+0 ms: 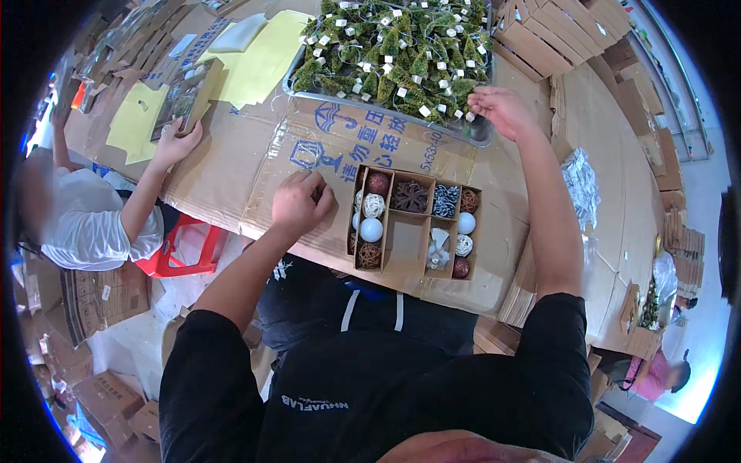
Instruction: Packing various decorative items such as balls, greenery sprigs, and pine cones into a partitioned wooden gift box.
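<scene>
My right hand [505,112] reaches to the right edge of a clear plastic bin [463,137], its fingers stretched out beside the nearest trees. Heaped in the bin are many small green bottle-brush trees [394,65] with pale cube bases. My left hand [303,202] rests on the cardboard with fingers curled in; nothing shows in it. Between my arms lies a divided cardboard box [386,229]. Its compartments hold red, white and wicker balls [371,229], a brown snowflake [410,196], a frosted pinecone [445,201] and a white ornament [438,248]. One middle compartment shows bare cardboard.
At the left, another person's hand [179,143] holds a similar filled box [189,89] over yellow sheets [139,119]. A red stool [181,247] stands below. Stacked cardboard boxes [552,35] rise at the back right, with crumpled silver wrap [580,187] nearer.
</scene>
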### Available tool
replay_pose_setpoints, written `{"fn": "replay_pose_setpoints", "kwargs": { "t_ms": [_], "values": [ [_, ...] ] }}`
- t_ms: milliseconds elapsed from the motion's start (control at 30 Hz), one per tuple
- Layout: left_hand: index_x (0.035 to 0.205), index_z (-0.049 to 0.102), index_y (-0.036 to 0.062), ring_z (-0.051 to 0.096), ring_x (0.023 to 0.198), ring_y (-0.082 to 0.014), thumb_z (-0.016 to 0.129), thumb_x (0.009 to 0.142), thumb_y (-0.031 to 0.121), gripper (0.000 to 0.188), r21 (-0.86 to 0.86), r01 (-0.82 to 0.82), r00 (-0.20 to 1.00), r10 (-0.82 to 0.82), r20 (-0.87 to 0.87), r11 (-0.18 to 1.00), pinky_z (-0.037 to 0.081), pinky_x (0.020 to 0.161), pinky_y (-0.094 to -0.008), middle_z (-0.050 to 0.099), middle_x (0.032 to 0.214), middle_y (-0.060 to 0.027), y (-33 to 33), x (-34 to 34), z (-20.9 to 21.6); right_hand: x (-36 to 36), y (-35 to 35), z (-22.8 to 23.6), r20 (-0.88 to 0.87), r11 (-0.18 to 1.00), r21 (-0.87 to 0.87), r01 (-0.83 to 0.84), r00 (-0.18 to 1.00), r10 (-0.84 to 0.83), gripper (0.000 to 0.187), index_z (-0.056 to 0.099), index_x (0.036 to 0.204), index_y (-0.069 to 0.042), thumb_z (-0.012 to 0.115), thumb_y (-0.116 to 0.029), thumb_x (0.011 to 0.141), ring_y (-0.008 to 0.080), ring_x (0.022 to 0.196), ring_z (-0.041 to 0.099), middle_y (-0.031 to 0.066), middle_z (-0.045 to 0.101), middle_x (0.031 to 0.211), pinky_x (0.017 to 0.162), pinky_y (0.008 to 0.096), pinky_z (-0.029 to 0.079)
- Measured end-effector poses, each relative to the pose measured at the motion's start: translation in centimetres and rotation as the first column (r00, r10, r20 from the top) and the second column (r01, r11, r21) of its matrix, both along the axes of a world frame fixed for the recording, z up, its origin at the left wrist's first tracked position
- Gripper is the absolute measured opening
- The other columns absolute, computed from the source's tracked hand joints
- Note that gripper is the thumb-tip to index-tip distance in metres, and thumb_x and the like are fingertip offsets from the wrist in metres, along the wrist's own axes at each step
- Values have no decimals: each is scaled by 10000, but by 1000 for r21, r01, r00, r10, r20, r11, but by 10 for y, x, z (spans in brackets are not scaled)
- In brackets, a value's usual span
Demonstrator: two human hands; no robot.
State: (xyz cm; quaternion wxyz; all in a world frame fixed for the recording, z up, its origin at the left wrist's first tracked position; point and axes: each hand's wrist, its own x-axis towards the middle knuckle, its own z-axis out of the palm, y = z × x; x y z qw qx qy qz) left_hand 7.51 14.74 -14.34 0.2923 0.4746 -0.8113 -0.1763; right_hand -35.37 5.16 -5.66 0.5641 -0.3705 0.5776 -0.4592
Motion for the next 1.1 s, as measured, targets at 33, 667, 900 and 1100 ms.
{"fn": "replay_pose_setpoints", "kwargs": {
  "t_ms": [33, 667, 900, 1100],
  "values": [
    [741, 579, 61, 609, 730, -318, 667, 817, 180, 167, 9, -2, 1000, 2, 0, 1000, 502, 681, -435, 602, 740, -97, 1, 2, 0, 4, 3, 2, -91, 1000, -6, -12, 996, 12, 237, 585, 1144, 89, 557, -71, 971, 235, 893, 672, 182, 661, 1037, 765, 299, 551],
    [744, 588, 65, 618, 736, -314, 665, 818, 198, 170, 17, -30, 999, 29, 28, 999, 511, 675, -439, 605, 742, -97, -2, 1, -2, 50, 8, -11, -977, 894, -188, -407, 169, -129, 340, 685, 1094, -85, 731, -302, 837, 301, 946, 649, 114, 639, 989, 795, 417, 539],
    [790, 597, 63, 614, 737, -374, 635, 839, 238, 186, 17, -24, 1000, 24, 12, 1000, 506, 673, -478, 618, 777, -139, 2, 3, -11, 46, -21, -26, -909, 827, 90, -555, -385, -160, 157, 701, 923, -66, 573, -134, 863, 327, 1055, 619, 146, 626, 1037, 836, 472, 554],
    [763, 585, 58, 634, 781, -347, 612, 814, 219, 171, -12, 3, 1000, -3, -7, 1000, 525, 733, -454, 626, 766, -141, 0, 3, -10, 28, -20, -29, -902, 858, -348, -379, 386, -195, 122, 622, 937, -32, 619, -153, 919, 289, 674, 628, 114, 683, 833, 630, 397, 505]
  ]
}}
